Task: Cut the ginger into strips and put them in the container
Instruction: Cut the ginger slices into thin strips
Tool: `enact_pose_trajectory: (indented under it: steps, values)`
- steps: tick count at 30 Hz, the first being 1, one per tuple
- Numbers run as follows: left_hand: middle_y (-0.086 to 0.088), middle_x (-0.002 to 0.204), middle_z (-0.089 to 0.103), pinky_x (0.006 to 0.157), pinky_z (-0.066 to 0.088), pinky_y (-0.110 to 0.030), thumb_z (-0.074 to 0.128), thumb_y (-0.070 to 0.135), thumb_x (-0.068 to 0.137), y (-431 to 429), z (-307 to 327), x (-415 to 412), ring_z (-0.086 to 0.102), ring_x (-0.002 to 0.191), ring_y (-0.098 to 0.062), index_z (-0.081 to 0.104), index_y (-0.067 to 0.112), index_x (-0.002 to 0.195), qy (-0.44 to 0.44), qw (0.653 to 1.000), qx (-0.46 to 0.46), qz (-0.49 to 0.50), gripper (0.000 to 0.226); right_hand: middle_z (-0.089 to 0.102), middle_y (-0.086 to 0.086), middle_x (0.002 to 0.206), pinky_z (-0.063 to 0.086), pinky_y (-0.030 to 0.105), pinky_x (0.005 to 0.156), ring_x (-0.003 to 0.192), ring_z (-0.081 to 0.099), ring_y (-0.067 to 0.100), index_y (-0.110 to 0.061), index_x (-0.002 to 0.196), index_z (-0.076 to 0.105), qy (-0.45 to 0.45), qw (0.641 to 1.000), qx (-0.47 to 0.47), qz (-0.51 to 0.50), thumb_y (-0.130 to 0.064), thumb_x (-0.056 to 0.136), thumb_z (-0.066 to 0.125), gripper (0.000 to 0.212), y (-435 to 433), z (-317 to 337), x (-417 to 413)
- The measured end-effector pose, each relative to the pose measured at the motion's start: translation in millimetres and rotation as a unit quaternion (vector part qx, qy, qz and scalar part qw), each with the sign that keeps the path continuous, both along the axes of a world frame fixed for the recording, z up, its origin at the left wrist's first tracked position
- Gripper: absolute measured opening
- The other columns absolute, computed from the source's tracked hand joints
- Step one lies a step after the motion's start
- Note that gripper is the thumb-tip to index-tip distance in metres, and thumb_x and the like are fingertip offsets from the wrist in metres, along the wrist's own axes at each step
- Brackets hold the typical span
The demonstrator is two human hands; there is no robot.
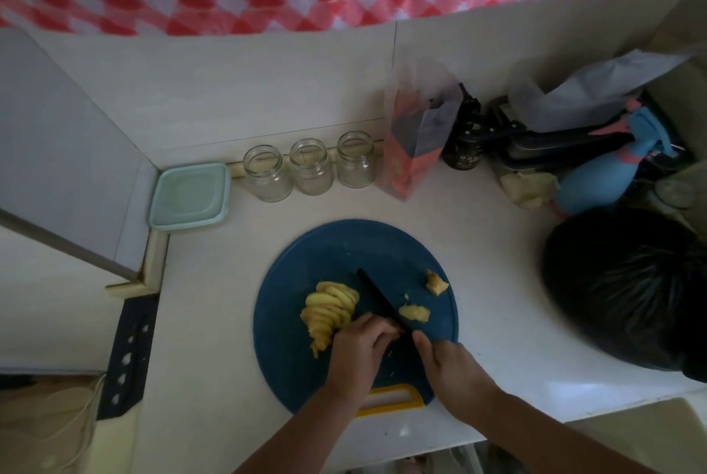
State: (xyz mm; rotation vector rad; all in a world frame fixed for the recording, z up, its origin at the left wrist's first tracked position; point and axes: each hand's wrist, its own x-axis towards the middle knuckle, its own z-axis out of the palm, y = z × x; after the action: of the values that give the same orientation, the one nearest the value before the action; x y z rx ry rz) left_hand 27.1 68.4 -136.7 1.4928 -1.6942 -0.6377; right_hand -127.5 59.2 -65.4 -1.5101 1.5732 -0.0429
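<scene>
A round blue cutting board with a yellow handle lies on the white counter. On its left part sits a fanned pile of yellow ginger slices. Two loose ginger pieces lie to the right: one beside the blade, one further back. My right hand grips the handle of a black knife, whose blade points up and left across the board. My left hand rests curled at the near end of the slices, fingertips against the blade. A pale green lidded container stands at the back left.
Three empty glass jars line the back wall. To their right stand a translucent bag with a red box, a dark jar, a blue spray bottle and a black plastic bag. A black perforated strip lies at left.
</scene>
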Motion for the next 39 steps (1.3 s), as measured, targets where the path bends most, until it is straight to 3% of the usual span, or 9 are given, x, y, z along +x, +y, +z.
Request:
enact_pose_trajectory:
  steps: [5,11,14,17,20,24,29,32,39]
  values:
    - [0.009,0.086,0.068,0.068,0.051,-0.010,0.058,0.028,0.085,-1,1,1,0.064,0.080,0.002,0.059,0.026,0.094,0.014,1.000,-0.004,-0.004,0.010,0.051,0.002,0.063,0.042,0.025,0.059,0.055,0.049,0.011,-0.016,0.066,0.047,-0.019,0.998,0.023,-0.046,-0.049,0.100,0.025,0.051,-10,-4,4]
    - [0.004,0.084,0.064,0.066,0.051,-0.015,0.056,0.030,0.085,-1,4,3,0.063,0.076,-0.002,0.059,0.026,0.088,-0.004,1.000,-0.010,-0.013,0.006,0.048,0.008,0.065,0.040,0.027,0.040,0.043,0.045,0.016,-0.013,0.077,0.047,-0.048,0.988,0.119,-0.087,-0.059,0.095,0.026,0.054,-19,-1,-2]
    - [0.003,0.085,0.061,0.068,0.051,-0.019,0.054,0.030,0.086,0,4,3,0.061,0.077,-0.004,0.062,0.022,0.086,-0.021,1.000,-0.005,-0.022,0.012,0.040,0.003,0.059,0.042,0.030,0.041,0.037,0.036,0.014,-0.024,0.072,0.038,-0.048,0.986,0.150,-0.053,-0.052,0.100,0.025,0.042,-27,10,-3]
    - [0.002,0.084,0.060,0.069,0.048,-0.015,0.057,0.027,0.085,0,6,2,0.058,0.076,-0.003,0.064,0.016,0.082,-0.028,0.999,0.001,-0.018,0.014,0.037,0.001,0.050,0.031,0.020,0.038,0.035,0.031,0.013,-0.015,0.068,0.039,-0.072,0.981,0.161,-0.080,-0.063,0.094,0.027,0.056,-33,19,-9]
    - [0.002,0.084,0.061,0.068,0.047,-0.014,0.067,0.015,0.082,-1,7,2,0.058,0.076,-0.004,0.064,0.015,0.080,-0.035,0.999,0.009,-0.021,0.003,0.039,0.003,0.052,0.030,0.020,0.039,0.036,0.032,0.013,-0.013,0.071,0.040,-0.074,0.983,0.152,-0.074,-0.065,0.092,0.028,0.058,-31,25,-14]
    - [0.003,0.081,0.062,0.066,0.043,-0.006,0.072,0.006,0.079,-1,7,3,0.058,0.075,-0.003,0.063,0.014,0.078,-0.038,0.999,0.015,-0.019,0.012,0.041,0.004,0.054,0.031,0.019,0.038,0.035,0.034,0.013,-0.012,0.073,0.042,-0.058,0.988,0.128,-0.070,-0.065,0.093,0.027,0.058,-19,30,-14]
    - [0.003,0.082,0.064,0.067,0.047,-0.011,0.072,0.007,0.079,0,5,2,0.060,0.075,-0.002,0.062,0.014,0.080,-0.034,0.999,0.028,-0.007,0.012,0.043,0.005,0.058,0.035,0.021,0.036,0.033,0.036,0.012,-0.009,0.077,0.044,-0.047,0.993,0.089,-0.064,-0.060,0.095,0.027,0.057,-7,28,-10]
    - [0.007,0.079,0.062,0.066,0.041,-0.003,0.073,0.007,0.078,0,7,2,0.057,0.075,0.000,0.060,0.013,0.076,-0.038,0.999,0.027,-0.005,0.014,0.044,0.008,0.060,0.037,0.023,0.037,0.034,0.037,0.014,-0.008,0.078,0.045,-0.036,0.994,0.086,-0.060,-0.061,0.095,0.026,0.058,-5,24,-8]
    - [0.006,0.083,0.065,0.067,0.049,-0.012,0.069,0.006,0.081,2,6,0,0.060,0.077,-0.001,0.060,0.018,0.087,-0.027,0.999,0.016,-0.008,0.016,0.039,0.004,0.061,0.037,0.029,0.050,0.047,0.038,0.013,-0.026,0.065,0.035,0.002,0.999,0.026,0.025,-0.048,0.101,0.024,0.044,-1,25,-8]
